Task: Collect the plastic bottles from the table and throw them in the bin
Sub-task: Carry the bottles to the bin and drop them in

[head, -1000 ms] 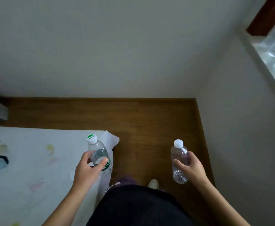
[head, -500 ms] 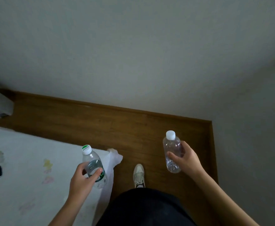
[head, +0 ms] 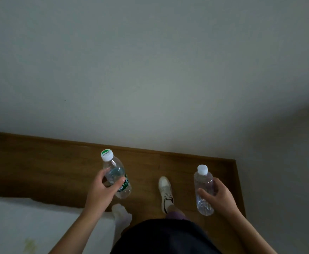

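Observation:
My left hand [head: 101,191] grips a clear plastic bottle with a green label and a green-and-white cap [head: 116,174], held upright over the wooden floor just past the table's corner. My right hand [head: 217,196] holds a second clear bottle with a white cap [head: 203,187], also upright, further right. The table [head: 30,222], under a white cloth, fills the lower left. No bin is in view.
A wooden floor [head: 58,165] runs to a pale wall [head: 150,70] ahead and another wall on the right. My white shoe [head: 165,193] is stepping forward between the two bottles. My dark clothing fills the bottom centre.
The view has swung left and forward. My left hand has carried the green-label bottle off the table and out over the floor. A foot has stepped forward; the window is out of sight.

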Available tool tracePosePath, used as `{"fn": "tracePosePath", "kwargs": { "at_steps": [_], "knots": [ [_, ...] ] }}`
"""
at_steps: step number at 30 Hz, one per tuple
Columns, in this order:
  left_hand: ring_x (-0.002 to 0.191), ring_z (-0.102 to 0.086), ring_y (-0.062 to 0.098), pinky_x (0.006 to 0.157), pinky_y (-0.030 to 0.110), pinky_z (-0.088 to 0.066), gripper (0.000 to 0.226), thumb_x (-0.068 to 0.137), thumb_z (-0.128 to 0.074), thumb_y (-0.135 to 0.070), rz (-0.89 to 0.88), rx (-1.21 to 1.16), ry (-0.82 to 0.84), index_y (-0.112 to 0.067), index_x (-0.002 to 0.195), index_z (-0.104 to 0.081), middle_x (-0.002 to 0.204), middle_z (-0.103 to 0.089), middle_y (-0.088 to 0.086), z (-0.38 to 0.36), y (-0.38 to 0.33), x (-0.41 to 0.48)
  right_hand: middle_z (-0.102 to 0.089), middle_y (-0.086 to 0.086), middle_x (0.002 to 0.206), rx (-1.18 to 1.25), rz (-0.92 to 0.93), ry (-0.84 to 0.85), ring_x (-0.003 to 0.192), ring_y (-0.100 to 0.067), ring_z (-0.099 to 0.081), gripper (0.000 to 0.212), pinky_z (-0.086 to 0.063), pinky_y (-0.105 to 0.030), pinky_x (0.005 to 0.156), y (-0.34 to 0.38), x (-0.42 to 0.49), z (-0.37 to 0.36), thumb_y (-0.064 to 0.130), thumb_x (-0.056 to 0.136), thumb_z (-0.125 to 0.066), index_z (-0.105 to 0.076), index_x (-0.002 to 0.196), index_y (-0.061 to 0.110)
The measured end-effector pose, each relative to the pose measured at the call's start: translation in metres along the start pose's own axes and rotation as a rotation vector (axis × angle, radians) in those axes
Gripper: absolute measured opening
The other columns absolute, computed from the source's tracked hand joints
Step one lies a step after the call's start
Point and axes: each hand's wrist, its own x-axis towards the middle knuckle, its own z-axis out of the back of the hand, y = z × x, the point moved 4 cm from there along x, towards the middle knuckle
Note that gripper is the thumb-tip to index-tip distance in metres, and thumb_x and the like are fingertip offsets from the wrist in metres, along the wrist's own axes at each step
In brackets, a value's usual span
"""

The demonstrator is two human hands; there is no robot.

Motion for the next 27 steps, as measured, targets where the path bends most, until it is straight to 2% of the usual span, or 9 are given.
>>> {"fn": "tracePosePath", "kwargs": {
  "at_steps": [1, 3, 5, 9, 12, 15, 19, 22, 27],
  "knots": [
    [0.11, -0.053, 0.011, 0.082, 0.031, -0.044, 0.049, 0.082, -0.078, -0.038, 0.012, -0.011, -0.005, -0.029, 0.125, -0.057, 0.116, -0.06, -0.011, 0.001, -0.001, 0.012, -0.066, 0.009, 0.095, -0.006, 0.023, 0.009, 0.083, -0.009, -0.066, 0.084, -0.053, -0.022, 0.064, 0.008, 0.017, -0.002, 0.084, 0.054, -0.061, -0.058, 0.111, 0.022],
    [0.109, -0.054, 0.012, 0.078, 0.028, -0.045, 0.046, 0.083, -0.078, -0.036, 0.054, -0.039, -0.031, -0.032, 0.122, -0.056, 0.111, -0.058, -0.015, 0.005, -0.003, 0.035, -0.062, 0.011, 0.099, -0.037, 0.051, 0.052, 0.085, -0.005, -0.062, 0.074, -0.048, -0.016, 0.065, 0.03, 0.055, -0.006, 0.063, 0.069, -0.072, -0.056, 0.124, 0.016],
    [0.108, -0.055, 0.014, 0.078, 0.028, -0.046, 0.044, 0.083, -0.078, -0.032, 0.114, -0.073, -0.079, -0.032, 0.121, -0.056, 0.107, -0.058, -0.017, 0.015, -0.003, 0.058, -0.061, 0.009, 0.102, -0.06, 0.078, 0.089, 0.09, -0.01, -0.062, 0.065, -0.052, -0.022, 0.071, 0.06, 0.094, -0.012, 0.046, 0.078, -0.076, -0.055, 0.13, 0.013],
    [0.118, -0.061, 0.025, 0.098, 0.05, -0.053, 0.065, 0.074, -0.082, -0.04, 0.214, -0.168, -0.213, -0.024, 0.132, -0.057, 0.125, -0.064, -0.001, 0.043, -0.003, 0.087, -0.067, 0.0, 0.114, -0.082, 0.16, 0.24, 0.099, -0.019, -0.067, 0.088, -0.058, -0.035, 0.083, 0.141, 0.167, -0.029, 0.075, 0.063, -0.063, -0.055, 0.128, 0.016],
    [0.115, -0.064, 0.027, 0.097, 0.048, -0.054, 0.073, 0.072, -0.085, -0.038, 0.252, -0.234, -0.379, -0.014, 0.135, -0.056, 0.128, -0.066, 0.007, 0.066, -0.003, 0.087, -0.069, 0.003, 0.109, -0.083, 0.24, 0.369, 0.098, -0.017, -0.067, 0.085, -0.056, -0.035, 0.084, 0.21, 0.21, -0.057, 0.081, 0.057, -0.067, -0.059, 0.117, 0.022],
    [0.108, -0.064, 0.021, 0.092, 0.039, -0.053, 0.061, 0.081, -0.081, -0.034, 0.332, -0.243, -0.546, -0.015, 0.134, -0.056, 0.123, -0.066, 0.0, 0.085, 0.005, 0.076, -0.068, 0.003, 0.115, -0.148, 0.358, 0.499, 0.107, -0.02, -0.066, 0.063, -0.054, -0.035, 0.089, 0.277, 0.237, -0.097, 0.058, 0.073, -0.075, -0.059, 0.122, 0.022],
    [0.106, -0.064, 0.019, 0.09, 0.037, -0.052, 0.062, 0.075, -0.081, -0.048, 0.454, -0.308, -0.77, -0.023, 0.126, -0.058, 0.115, -0.066, -0.004, 0.111, 0.03, 0.046, -0.063, 0.006, 0.117, -0.201, 0.514, 0.67, 0.107, -0.016, -0.063, 0.088, -0.05, -0.027, 0.085, 0.364, 0.245, -0.163, 0.077, 0.059, -0.07, -0.057, 0.128, 0.023],
    [0.103, -0.065, 0.021, 0.088, 0.038, -0.052, 0.076, 0.06, -0.072, -0.067, 0.561, -0.346, -0.91, -0.02, 0.119, -0.06, 0.111, -0.068, -0.001, 0.126, 0.057, 0.025, -0.064, 0.004, 0.12, -0.251, 0.598, 0.797, 0.11, -0.017, -0.062, 0.069, -0.052, -0.03, 0.087, 0.421, 0.237, -0.215, 0.055, 0.071, -0.076, -0.057, 0.129, 0.023],
    [0.107, -0.067, 0.027, 0.088, 0.041, -0.052, 0.049, 0.078, -0.085, -0.037, 0.702, -0.462, -1.023, -0.017, 0.116, -0.062, 0.11, -0.071, 0.004, 0.16, 0.097, 0.022, -0.066, 0.001, 0.122, -0.293, 0.7, 0.896, 0.113, -0.02, -0.063, 0.059, -0.055, -0.043, 0.098, 0.496, 0.227, -0.299, 0.045, 0.076, -0.079, -0.058, 0.127, 0.023]
  ]
}}
